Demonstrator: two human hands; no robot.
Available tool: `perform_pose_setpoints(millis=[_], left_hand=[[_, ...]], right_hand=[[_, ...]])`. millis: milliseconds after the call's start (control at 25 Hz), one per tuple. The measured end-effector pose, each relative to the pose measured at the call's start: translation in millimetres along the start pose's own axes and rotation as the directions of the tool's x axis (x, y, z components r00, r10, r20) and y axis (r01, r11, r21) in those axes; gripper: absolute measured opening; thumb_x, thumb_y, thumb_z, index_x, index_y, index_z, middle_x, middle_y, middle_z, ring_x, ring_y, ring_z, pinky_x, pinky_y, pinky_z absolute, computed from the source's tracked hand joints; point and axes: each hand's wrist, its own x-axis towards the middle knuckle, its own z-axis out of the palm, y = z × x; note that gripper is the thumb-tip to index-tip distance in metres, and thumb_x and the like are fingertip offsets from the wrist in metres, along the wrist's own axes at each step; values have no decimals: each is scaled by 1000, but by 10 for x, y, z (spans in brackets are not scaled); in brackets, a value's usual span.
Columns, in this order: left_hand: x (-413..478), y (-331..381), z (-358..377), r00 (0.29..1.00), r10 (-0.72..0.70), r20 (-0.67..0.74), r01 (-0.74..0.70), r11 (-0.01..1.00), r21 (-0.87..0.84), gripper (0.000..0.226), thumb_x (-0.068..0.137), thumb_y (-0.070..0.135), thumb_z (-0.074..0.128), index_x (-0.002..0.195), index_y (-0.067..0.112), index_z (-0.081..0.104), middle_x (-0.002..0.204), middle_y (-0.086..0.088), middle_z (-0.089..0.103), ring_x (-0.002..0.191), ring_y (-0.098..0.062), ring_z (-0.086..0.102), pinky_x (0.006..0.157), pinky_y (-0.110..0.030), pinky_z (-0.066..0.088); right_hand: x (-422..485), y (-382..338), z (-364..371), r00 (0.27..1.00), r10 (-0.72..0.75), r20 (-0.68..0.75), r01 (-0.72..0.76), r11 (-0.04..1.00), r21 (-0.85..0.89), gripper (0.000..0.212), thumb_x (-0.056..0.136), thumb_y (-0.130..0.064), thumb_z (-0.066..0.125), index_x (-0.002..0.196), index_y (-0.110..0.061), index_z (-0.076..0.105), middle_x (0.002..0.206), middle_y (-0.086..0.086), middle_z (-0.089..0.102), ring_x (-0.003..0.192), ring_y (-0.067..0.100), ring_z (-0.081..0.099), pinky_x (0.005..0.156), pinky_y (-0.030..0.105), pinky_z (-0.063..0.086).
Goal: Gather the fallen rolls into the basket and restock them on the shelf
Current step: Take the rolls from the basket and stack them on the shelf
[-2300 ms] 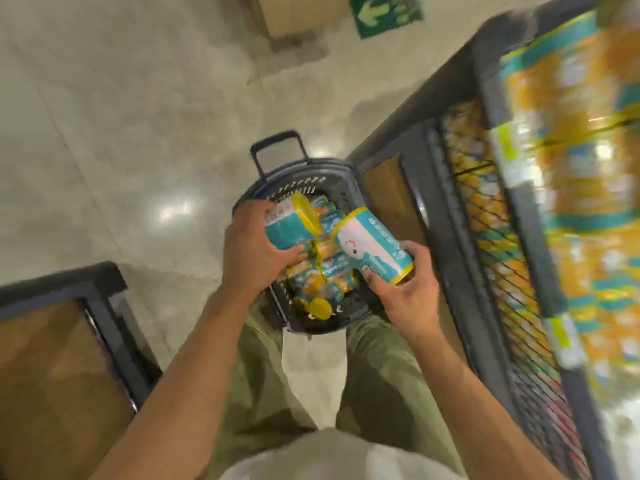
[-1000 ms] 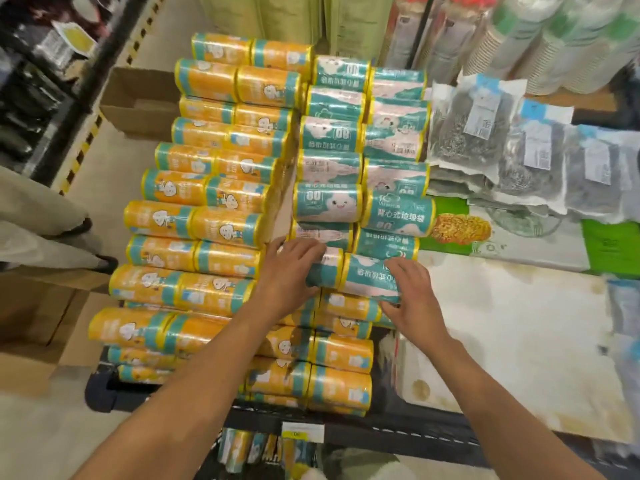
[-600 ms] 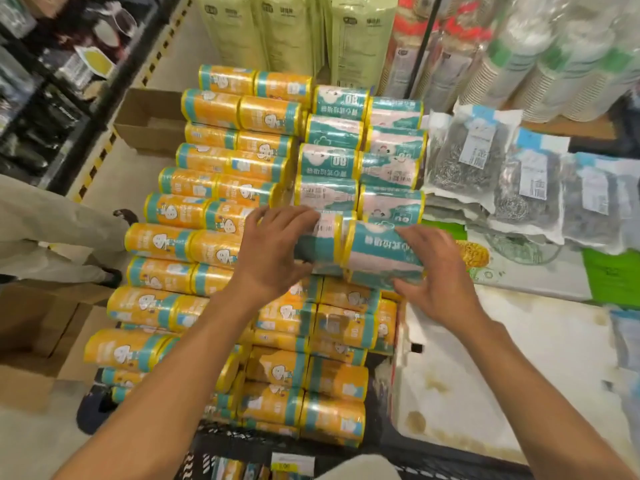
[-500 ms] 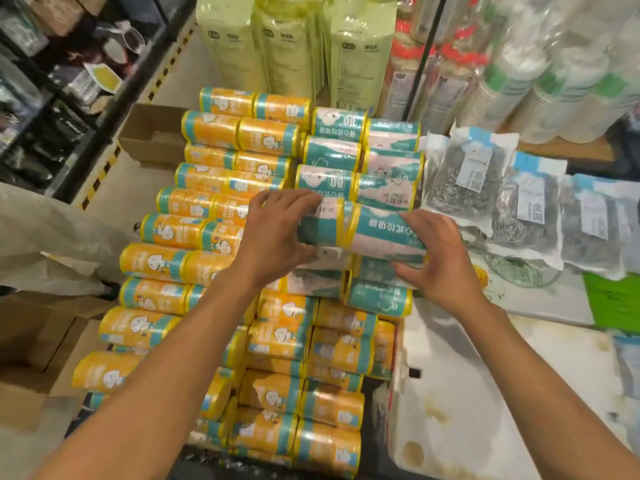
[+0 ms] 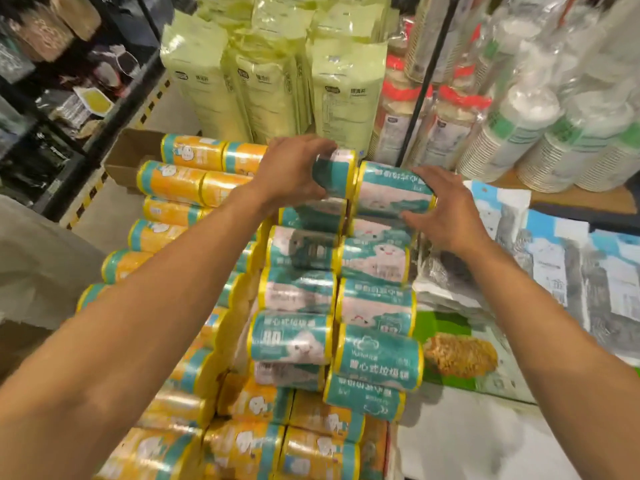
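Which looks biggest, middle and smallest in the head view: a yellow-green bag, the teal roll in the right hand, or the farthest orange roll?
1. the yellow-green bag
2. the teal roll and the orange roll: nearly alike, and the orange sits farther away, so unranked.

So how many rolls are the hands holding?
2. The left hand grips the left roll; the right hand holds the right roll. They lie end to end atop the teal stack. Another could hide behind the hands.

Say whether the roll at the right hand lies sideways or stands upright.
Sideways: the roll lies lengthwise on the teal stack, right hand at its end.
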Motion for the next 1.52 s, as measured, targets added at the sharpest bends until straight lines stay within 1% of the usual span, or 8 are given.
perform_pose_setpoints(millis=[400,520,640,920,1040,1160,1360,1520], left_hand=[[300,-329,311,974,14,224,-32,996,78,94,67,53,83,148,26,42,146,1,53,134,-25,49,113,-51,34],[44,-281,331,990,-2,144,-11,996,85,99,73,51,83,155,26,33,157,0,39,148,-23,31,125,-53,13],[-438,-195,223,1000,-19,22,19,1000,6,90,79,43,81,154,18,38,156,-7,40,146,-29,35,123,-48,26],[-2997,470,-291,957,-186,-224,138,967,-215,66,85,32,80,141,8,55,143,-11,56,135,-29,51,115,-39,38],[-4802,683,-410,871,-399,-286,313,900,-302,58,88,34,73,140,14,57,141,-2,56,132,-19,51,113,-30,38],[-6695,868,-189,722,-668,-182,602,735,-312,51,89,39,66,134,17,58,134,-1,60,126,-20,53,108,-32,43],[-9029,1129,1136,381,-893,240,904,306,-298,64,87,47,63,141,14,56,143,-6,57,132,-27,53,111,-37,43],[-9846,885,2712,249,-813,526,967,176,-186,70,91,48,64,151,19,43,154,-4,45,141,-25,43,115,-41,38]], right_hand=[[372,311,218,977,-3,213,13,999,-47,80,82,-27,82,150,-24,42,151,1,41,140,22,35,117,39,32],[303,222,229,981,15,194,-1,998,-69,82,83,-35,80,154,-26,38,157,0,36,146,22,29,120,37,25],[75,-1,159,996,-54,73,64,987,-147,78,86,-39,76,152,-20,40,155,4,40,146,29,32,120,48,31],[-1685,-1441,148,998,-61,-22,60,997,-38,64,90,-48,65,142,-14,50,145,6,51,136,28,47,116,40,38],[-2997,-2402,593,996,-49,78,44,997,60,69,87,-52,65,145,-17,48,144,4,51,135,25,48,117,22,29],[-4323,-3238,1268,939,-129,319,86,986,145,70,87,-51,66,145,-14,51,144,3,52,134,21,49,116,28,34],[-5959,-3618,2716,719,-139,681,60,989,138,67,85,-39,73,143,-12,54,144,7,56,135,28,52,112,43,44],[-6772,-2816,4179,456,28,890,71,995,-68,68,88,-36,73,149,-15,49,152,8,50,143,28,44,121,34,33]])
